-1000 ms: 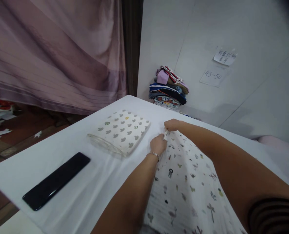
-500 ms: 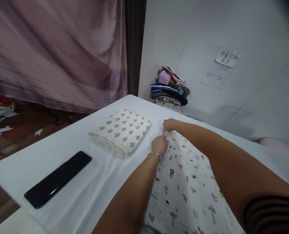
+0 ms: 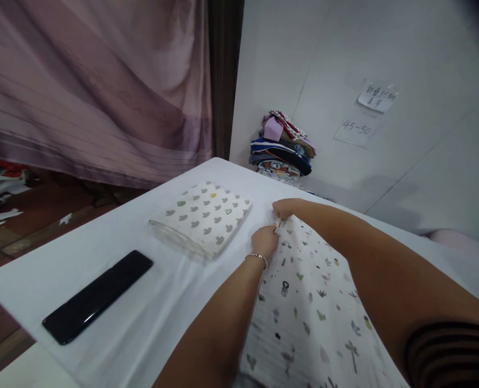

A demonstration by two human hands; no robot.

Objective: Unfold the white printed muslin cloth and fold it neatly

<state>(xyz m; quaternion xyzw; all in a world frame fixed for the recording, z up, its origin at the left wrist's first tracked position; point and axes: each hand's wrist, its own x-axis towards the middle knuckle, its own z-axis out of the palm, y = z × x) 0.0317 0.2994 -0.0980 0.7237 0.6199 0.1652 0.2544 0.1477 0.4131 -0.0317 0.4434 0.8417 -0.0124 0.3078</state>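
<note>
A white cloth (image 3: 312, 302) printed with palms, flamingos and small plants hangs from my two hands and runs down toward the bottom edge of the view. My left hand (image 3: 265, 241), with a bracelet at the wrist, is closed on the cloth's far edge. Just beyond it, my right hand (image 3: 284, 208) pinches the same edge near a corner, fingers bent down. To the left of my hands lies a folded white cloth (image 3: 202, 218) with grey printed shapes, flat on the white table (image 3: 142, 307).
A glossy black phone-like slab (image 3: 97, 296) lies near the table's left edge. Folded clothes (image 3: 282, 145) are stacked at the far side by the wall (image 3: 417, 108), which bears handwritten paper notes (image 3: 376, 97). A pink curtain (image 3: 102, 86) hangs at the left.
My right hand has shifted very slightly to the right along the cloth's edge. Both hands keep their hold, and the rest looks the same.
</note>
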